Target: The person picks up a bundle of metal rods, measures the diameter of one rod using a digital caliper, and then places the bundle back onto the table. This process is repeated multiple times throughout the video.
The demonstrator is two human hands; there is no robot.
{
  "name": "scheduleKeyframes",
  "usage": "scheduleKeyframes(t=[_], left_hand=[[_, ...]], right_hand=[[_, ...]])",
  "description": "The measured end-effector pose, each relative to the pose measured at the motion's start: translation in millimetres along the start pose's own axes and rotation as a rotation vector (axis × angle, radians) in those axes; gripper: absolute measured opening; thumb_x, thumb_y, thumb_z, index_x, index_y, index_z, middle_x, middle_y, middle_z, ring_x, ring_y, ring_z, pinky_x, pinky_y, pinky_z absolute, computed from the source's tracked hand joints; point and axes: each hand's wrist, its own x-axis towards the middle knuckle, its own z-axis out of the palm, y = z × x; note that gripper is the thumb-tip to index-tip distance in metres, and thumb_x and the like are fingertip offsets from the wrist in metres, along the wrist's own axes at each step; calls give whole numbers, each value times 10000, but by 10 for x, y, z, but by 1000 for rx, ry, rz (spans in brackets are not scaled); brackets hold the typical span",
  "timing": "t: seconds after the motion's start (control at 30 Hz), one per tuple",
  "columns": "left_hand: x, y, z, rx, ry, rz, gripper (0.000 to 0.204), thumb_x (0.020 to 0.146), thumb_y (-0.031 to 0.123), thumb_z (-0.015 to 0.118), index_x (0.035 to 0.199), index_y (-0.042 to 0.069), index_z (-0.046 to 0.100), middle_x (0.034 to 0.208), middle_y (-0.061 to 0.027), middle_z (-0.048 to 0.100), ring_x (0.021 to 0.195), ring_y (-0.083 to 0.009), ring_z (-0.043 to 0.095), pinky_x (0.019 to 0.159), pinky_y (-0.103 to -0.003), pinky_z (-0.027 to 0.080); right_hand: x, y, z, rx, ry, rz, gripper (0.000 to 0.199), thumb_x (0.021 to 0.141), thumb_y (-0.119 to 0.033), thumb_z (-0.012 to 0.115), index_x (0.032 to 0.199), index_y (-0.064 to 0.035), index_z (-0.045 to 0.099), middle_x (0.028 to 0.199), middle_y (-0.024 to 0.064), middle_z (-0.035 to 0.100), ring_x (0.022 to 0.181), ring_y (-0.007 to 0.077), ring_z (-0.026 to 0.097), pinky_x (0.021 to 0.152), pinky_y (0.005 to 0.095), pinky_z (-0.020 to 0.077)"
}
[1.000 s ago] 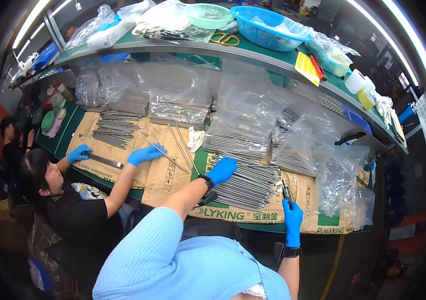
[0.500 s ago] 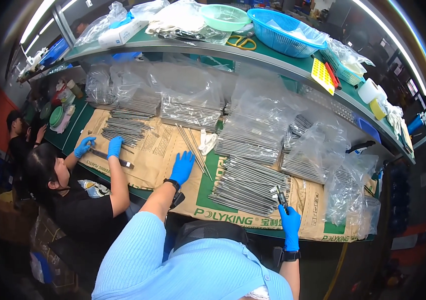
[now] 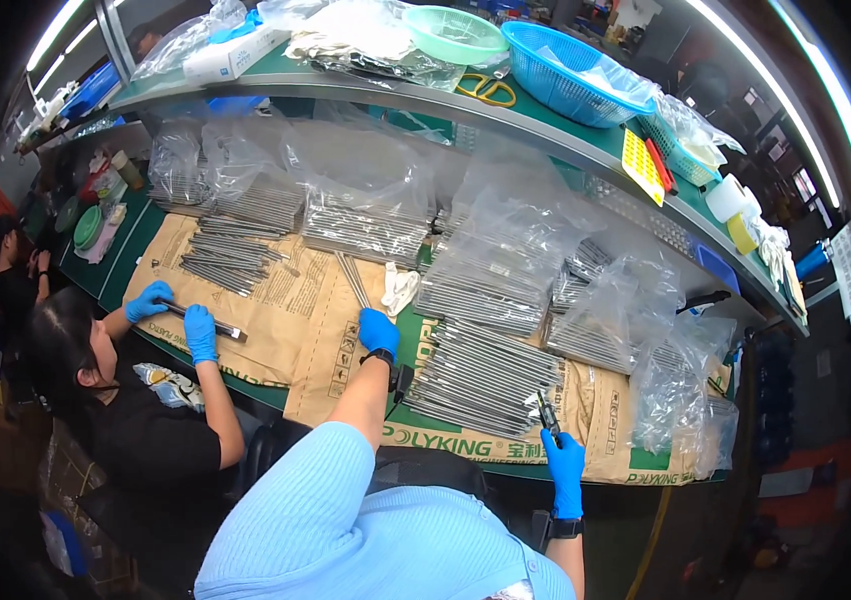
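Between left hand [image 3: 379, 332] and right hand [image 3: 566, 462], rods [image 3: 486, 374] are lying side by side, seemingly for easy reach. The right is gripping a caliper [image 3: 548, 412] low, likely freeing its jaws; the left is resting half-curled at thin rods [image 3: 349, 280], hold unclear.

Blue basket [image 3: 564, 94]; pale-green bowl [image 3: 454, 47]

The green workbench [image 3: 129, 256] carries flattened brown paper sacks [image 3: 296, 310]. A main layer of metal rods [image 3: 481, 378] lies on the sacks at near centre, a smaller rod pile [image 3: 231, 255] at left. Plastic-bagged rod stacks [image 3: 366, 226] line the far side.
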Motion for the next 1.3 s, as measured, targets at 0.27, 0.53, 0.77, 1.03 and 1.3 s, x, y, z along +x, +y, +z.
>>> scheduleKeyframes(t=[0.27,0.53,0.77,1.03,1.3], left_hand=[[195,-378,-530,-1157,-720,-441,207,856,233,547,796,35,540,559,-38,484,536,-135,526,439,-259,345],[-289,-394,-1504,-1477,-539,-141,233,891,247,532,940,25,581,621,-32,543,546,-122,528,482,-257,399],[-169,-573,-1879,-1486,-394,134,267,901,187,518,1088,-2,534,723,-48,581,692,-144,576,674,-265,476],[-453,-519,-2064,-1415,-386,227,262,912,161,496,1108,-10,525,875,-67,626,855,-149,591,812,-279,448],[-820,-394,-2236,-1355,-472,428,237,917,120,480,1111,-9,527,929,-72,625,911,-137,580,842,-262,427]], right_hand=[[84,44,129,36,-26,-63,434,770,-398,662,770,32,607,540,127,512,484,158,466,472,340,362],[104,-412,284,6,-119,-170,445,768,-438,644,819,4,628,632,178,587,557,305,579,504,371,405],[-11,-763,399,54,-132,-292,446,768,-440,644,750,4,609,586,170,557,499,276,536,476,373,373],[-130,-1112,502,64,-183,-369,408,785,-392,648,761,13,608,525,97,499,453,136,400,442,335,303],[-172,-1816,394,119,-103,-544,427,764,-448,644,783,-24,602,568,144,554,497,290,535,456,371,374]])
